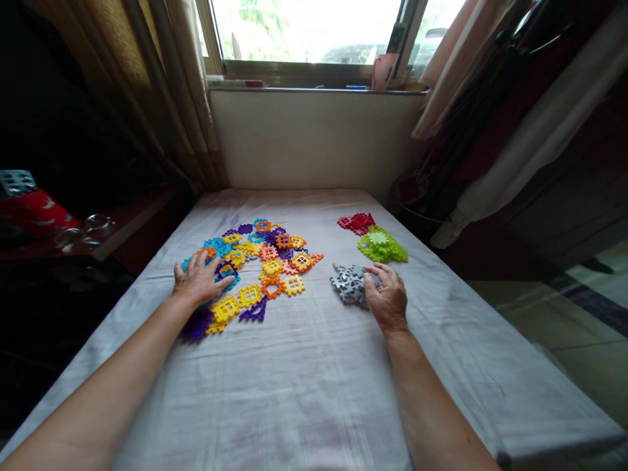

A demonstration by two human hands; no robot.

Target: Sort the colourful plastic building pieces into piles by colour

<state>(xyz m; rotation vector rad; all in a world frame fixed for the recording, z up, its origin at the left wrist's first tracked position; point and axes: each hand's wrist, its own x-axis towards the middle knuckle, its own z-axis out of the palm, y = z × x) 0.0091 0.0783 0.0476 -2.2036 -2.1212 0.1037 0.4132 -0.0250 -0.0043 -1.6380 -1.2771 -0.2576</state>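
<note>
My left hand (196, 280) lies over the left side of a mixed pile of plastic interlocking building pieces, its fingers spread on blue and orange ones. In that pile are yellow pieces (250, 296), a purple triangular piece (255, 310), orange pieces (273, 286) and blue pieces (218, 246). My right hand (387, 297) rests at the right edge of a pile of grey pieces (348, 284). Its fingers are loosely bent and apart from the thumb, with nothing visibly gripped. Part of the grey pile is hidden behind this hand.
Beyond the grey pile lie green pieces (380, 244) and red pieces (356, 223). A pale cloth (314, 386) covers the table. A wall and window (314, 33) stand behind it, with a curtain (167, 98) at left and hanging clothes (515, 144) at right. Glasses (83, 232) sit on a side surface.
</note>
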